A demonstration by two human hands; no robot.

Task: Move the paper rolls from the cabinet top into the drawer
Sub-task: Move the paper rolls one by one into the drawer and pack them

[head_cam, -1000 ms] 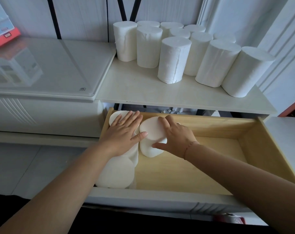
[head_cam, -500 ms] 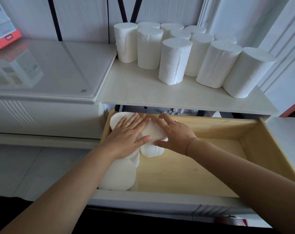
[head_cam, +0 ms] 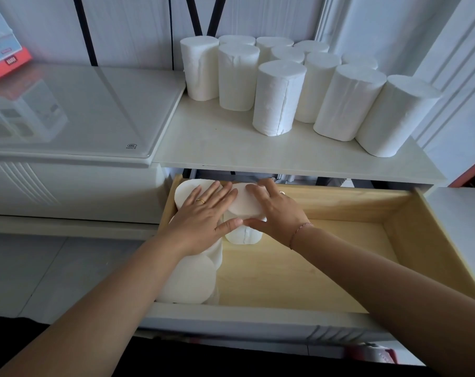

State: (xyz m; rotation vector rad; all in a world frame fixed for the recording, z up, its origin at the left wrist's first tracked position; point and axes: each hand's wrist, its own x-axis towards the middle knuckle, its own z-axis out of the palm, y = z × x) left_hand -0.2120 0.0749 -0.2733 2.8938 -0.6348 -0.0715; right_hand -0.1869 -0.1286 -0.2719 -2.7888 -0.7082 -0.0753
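White roll (head_cam: 243, 210), frame centre in the drawer (head_cam: 339, 202): my right hand (head_cam: 278, 213) grips it; my left hand (head_cam: 203, 213) lies flat, fingers straight, on the adjacent roll (head_cam: 186, 189).

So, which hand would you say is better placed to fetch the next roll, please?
Probably the right hand: it sits directly below the nearest roll; the left hand lies further left.
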